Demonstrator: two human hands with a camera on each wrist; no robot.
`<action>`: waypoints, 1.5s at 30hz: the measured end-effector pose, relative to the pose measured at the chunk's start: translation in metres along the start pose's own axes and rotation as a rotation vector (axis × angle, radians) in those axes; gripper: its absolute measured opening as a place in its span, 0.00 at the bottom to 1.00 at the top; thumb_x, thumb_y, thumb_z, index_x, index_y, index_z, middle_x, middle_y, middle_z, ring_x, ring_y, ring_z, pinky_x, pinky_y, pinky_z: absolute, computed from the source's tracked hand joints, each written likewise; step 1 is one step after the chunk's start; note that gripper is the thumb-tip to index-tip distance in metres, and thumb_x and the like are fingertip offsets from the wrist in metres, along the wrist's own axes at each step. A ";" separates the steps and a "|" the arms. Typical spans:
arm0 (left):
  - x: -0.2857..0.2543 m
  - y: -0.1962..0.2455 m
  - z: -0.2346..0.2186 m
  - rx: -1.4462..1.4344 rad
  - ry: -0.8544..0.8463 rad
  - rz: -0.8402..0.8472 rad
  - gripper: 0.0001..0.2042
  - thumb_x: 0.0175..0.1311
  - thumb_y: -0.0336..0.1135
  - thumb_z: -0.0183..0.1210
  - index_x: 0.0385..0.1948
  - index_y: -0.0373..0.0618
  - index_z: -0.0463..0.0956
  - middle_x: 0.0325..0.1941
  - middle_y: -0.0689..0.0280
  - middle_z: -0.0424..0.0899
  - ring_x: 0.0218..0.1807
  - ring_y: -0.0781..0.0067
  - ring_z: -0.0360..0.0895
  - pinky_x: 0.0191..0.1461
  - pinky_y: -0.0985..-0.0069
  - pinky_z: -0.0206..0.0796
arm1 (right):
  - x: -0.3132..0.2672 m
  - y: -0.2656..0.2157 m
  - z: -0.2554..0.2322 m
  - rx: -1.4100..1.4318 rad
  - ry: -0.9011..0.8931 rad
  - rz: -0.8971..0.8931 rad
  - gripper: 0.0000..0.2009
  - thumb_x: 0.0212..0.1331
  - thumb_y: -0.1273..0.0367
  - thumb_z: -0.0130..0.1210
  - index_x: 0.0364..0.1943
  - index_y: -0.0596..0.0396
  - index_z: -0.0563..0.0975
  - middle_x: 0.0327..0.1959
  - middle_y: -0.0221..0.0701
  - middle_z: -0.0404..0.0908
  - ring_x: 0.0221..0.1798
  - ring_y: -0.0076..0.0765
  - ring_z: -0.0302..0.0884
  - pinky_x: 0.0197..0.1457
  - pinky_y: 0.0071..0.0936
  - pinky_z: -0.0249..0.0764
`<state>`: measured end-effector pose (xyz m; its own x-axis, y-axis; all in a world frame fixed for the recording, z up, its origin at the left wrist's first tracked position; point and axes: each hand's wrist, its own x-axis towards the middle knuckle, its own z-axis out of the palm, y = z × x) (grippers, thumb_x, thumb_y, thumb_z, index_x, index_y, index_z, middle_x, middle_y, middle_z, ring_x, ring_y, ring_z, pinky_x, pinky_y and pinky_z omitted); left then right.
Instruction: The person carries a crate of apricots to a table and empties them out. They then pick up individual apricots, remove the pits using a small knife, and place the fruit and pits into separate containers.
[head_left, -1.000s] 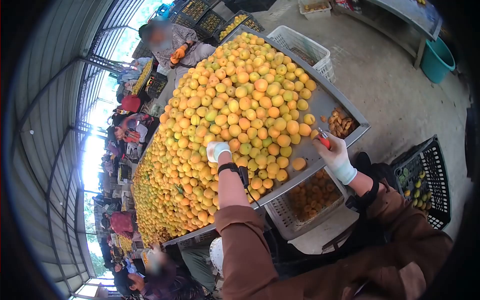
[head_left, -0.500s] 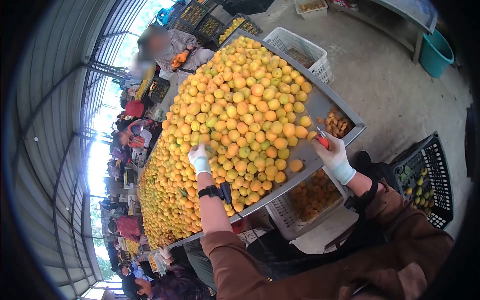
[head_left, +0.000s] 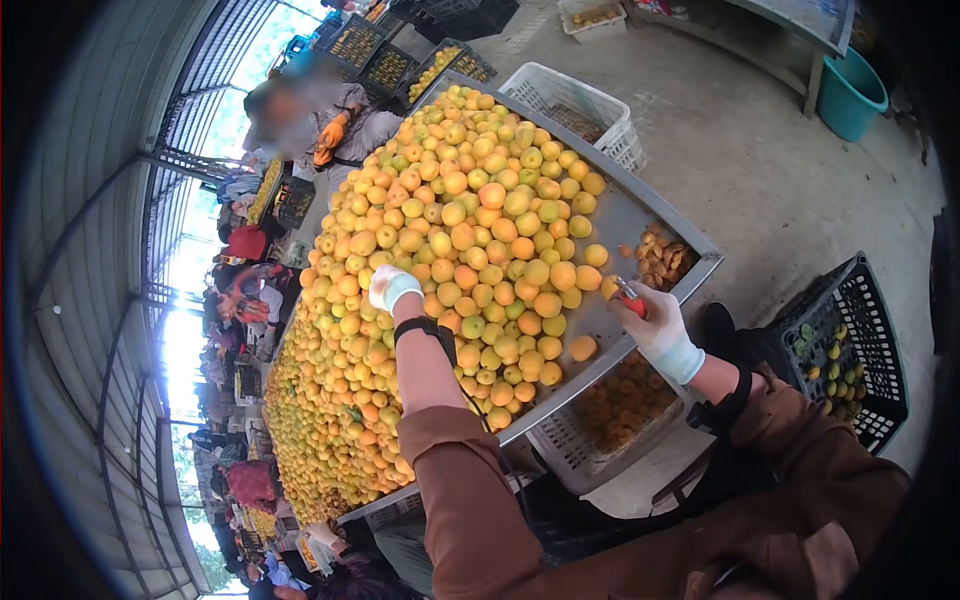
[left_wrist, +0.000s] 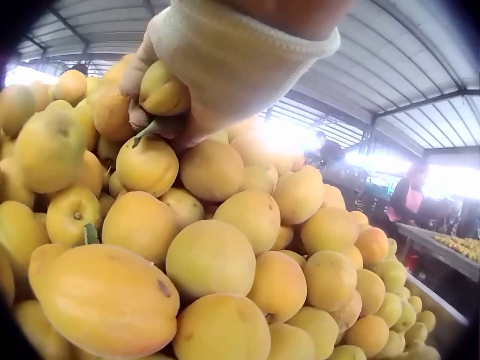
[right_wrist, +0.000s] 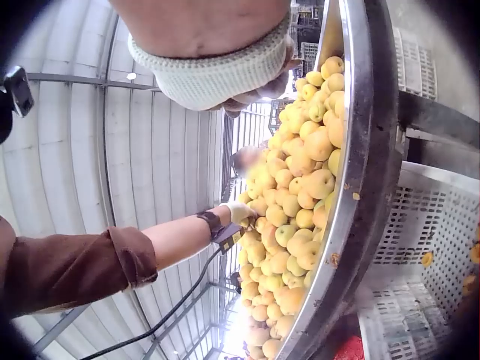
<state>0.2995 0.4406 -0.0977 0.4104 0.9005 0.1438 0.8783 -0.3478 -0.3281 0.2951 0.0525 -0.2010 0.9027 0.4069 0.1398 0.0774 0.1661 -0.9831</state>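
A deep pile of yellow-orange apricots (head_left: 470, 230) covers a long metal table (head_left: 640, 215). My left hand (head_left: 388, 287), in a white glove, reaches into the pile. In the left wrist view the left hand (left_wrist: 154, 105) curls its fingers round one apricot (left_wrist: 163, 88) on top of the heap. My right hand (head_left: 652, 318), also gloved, grips a red-handled tool (head_left: 630, 297) over the bare near corner of the table. One apricot (head_left: 582, 347) lies loose beside it. In the right wrist view the right hand (right_wrist: 240, 82) shows only curled fingers; the tool is hidden.
A heap of brown pits (head_left: 662, 260) lies in the table corner. A white crate (head_left: 560, 440) holding cut fruit sits under the table edge. A black crate (head_left: 850, 350) stands at my right, a teal bucket (head_left: 850, 95) beyond. A person in orange gloves (head_left: 330, 125) works opposite.
My left hand has moved away from the table's near edge, further up into the pile, and now grips an apricot. The right hand with the tool has hardly moved.
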 end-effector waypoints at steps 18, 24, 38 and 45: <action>0.001 -0.090 0.024 -1.030 0.244 0.091 0.10 0.50 0.37 0.63 0.25 0.39 0.81 0.22 0.60 0.83 0.24 0.72 0.78 0.34 0.76 0.71 | 0.002 -0.005 -0.006 0.165 0.004 0.061 0.10 0.56 0.73 0.56 0.40 0.66 0.75 0.25 0.24 0.69 0.30 0.15 0.63 0.34 0.18 0.65; -0.043 -0.113 0.047 -0.712 0.047 0.333 0.10 0.46 0.37 0.65 0.27 0.42 0.81 0.27 0.62 0.84 0.27 0.72 0.79 0.35 0.75 0.71 | 0.000 -0.015 -0.006 0.088 -0.033 0.011 0.07 0.56 0.74 0.56 0.36 0.65 0.75 0.23 0.26 0.68 0.29 0.16 0.62 0.33 0.20 0.65; -0.039 -0.034 0.073 0.296 0.223 0.598 0.07 0.52 0.29 0.55 0.21 0.46 0.83 0.28 0.59 0.84 0.34 0.62 0.83 0.34 0.71 0.72 | 0.000 -0.005 -0.004 0.112 -0.014 0.035 0.07 0.57 0.72 0.56 0.34 0.64 0.75 0.22 0.30 0.68 0.27 0.18 0.62 0.31 0.22 0.65; -0.040 -0.073 0.081 -0.047 0.465 0.670 0.06 0.51 0.35 0.57 0.19 0.48 0.80 0.24 0.59 0.81 0.31 0.58 0.80 0.37 0.68 0.71 | 0.000 -0.009 -0.007 0.116 0.012 0.086 0.09 0.57 0.73 0.57 0.38 0.66 0.75 0.26 0.26 0.74 0.31 0.17 0.66 0.35 0.20 0.68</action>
<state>0.1986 0.4512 -0.1554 0.9029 0.3011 0.3069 0.4156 -0.7938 -0.4440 0.2972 0.0442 -0.1931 0.9091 0.4131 0.0536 -0.0492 0.2342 -0.9709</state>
